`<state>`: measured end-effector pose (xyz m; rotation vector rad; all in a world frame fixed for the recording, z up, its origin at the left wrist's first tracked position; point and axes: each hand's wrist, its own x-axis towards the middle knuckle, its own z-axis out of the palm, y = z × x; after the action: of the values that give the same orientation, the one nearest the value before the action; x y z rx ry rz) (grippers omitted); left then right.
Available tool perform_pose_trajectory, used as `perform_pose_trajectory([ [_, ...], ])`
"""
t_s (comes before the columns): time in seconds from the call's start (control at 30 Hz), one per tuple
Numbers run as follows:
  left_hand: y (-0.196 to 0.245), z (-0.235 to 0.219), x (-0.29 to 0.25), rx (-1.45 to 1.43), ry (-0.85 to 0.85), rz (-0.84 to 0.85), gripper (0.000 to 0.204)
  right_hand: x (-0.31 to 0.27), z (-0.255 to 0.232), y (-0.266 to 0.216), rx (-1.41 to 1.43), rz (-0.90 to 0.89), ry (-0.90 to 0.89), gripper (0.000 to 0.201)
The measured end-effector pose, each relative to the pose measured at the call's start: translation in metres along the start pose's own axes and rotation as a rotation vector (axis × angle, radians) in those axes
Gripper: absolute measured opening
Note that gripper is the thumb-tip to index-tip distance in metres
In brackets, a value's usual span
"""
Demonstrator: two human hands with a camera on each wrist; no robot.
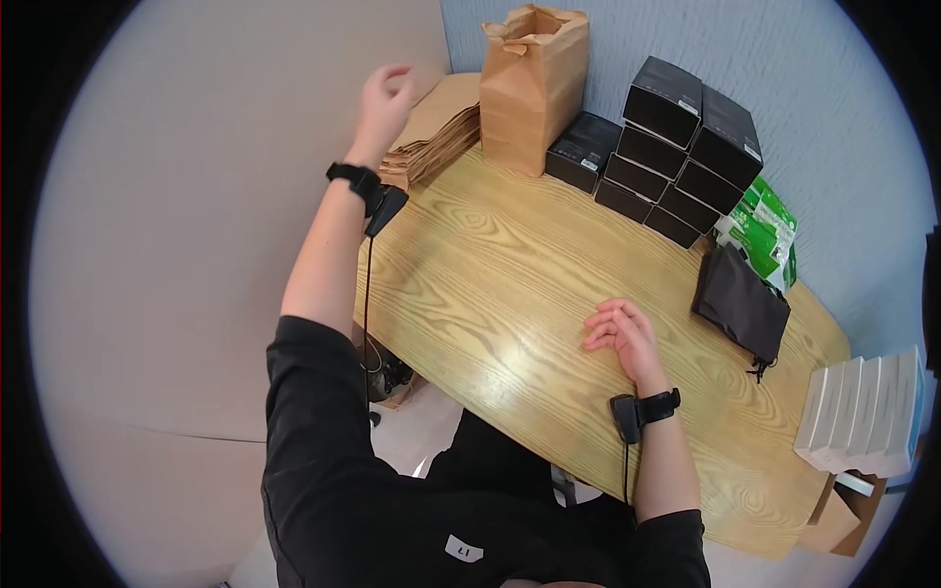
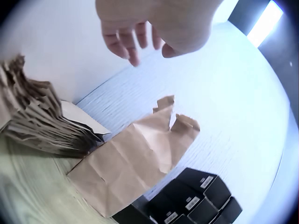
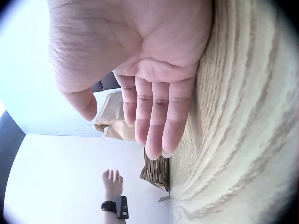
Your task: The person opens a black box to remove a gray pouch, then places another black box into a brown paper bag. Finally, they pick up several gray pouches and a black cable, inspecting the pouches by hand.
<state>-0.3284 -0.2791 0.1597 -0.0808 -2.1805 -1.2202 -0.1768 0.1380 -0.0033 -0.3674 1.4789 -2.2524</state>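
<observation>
My left hand [image 1: 385, 106] is raised near the wall, over the stack of folded brown paper bags [image 1: 446, 132]. Its fingers are loosely bent with nothing in them; the left wrist view shows the same hand [image 2: 159, 25] apart from the bags. An opened brown paper bag [image 1: 529, 108] stands upright beside the stack, its top edge crumpled. On the wooden table [image 1: 490, 284], my right hand [image 1: 627, 338] rests on its side. In the right wrist view its palm is bare and its fingers [image 3: 159, 105] are nearly straight, holding nothing.
Several black boxes [image 1: 662, 103] are piled against the blue wall, right of the standing bag. A black drawstring pouch [image 1: 742, 302] and a green-and-white packet [image 1: 765, 235] lie farther right. White boxes [image 1: 863, 412] line the table's right end, above an open cardboard box [image 1: 853, 514].
</observation>
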Motion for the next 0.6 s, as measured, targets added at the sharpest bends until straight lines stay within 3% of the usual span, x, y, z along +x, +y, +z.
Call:
perform_pose_trajectory([
  [0.07,0.035,0.02,0.01,0.321,-0.061,0.349,0.046,0.001,0.001,-0.002,-0.036,0.022,0.014,0.028],
  [0.1,0.048,0.031,0.012,0.318,-0.059,0.355,0.046,0.001,0.001,-0.002,-0.039,0.015,0.015,0.028],
  [0.17,0.071,0.052,0.015,0.497,-0.262,0.488,0.064,0.0,0.0,0.0,0.004,0.009,0.013,0.027],
  [0.27,0.076,0.085,0.016,0.566,-0.296,0.579,0.078,0.0,-0.001,0.0,0.007,0.02,0.016,0.025],
  [0.43,0.062,0.114,0.034,0.62,-0.325,0.438,0.086,-0.001,0.0,-0.003,0.017,0.03,0.019,0.022],
  [0.6,0.09,0.088,0.034,0.729,-0.402,0.264,0.077,-0.001,0.0,-0.002,0.019,0.037,0.013,0.022],
])
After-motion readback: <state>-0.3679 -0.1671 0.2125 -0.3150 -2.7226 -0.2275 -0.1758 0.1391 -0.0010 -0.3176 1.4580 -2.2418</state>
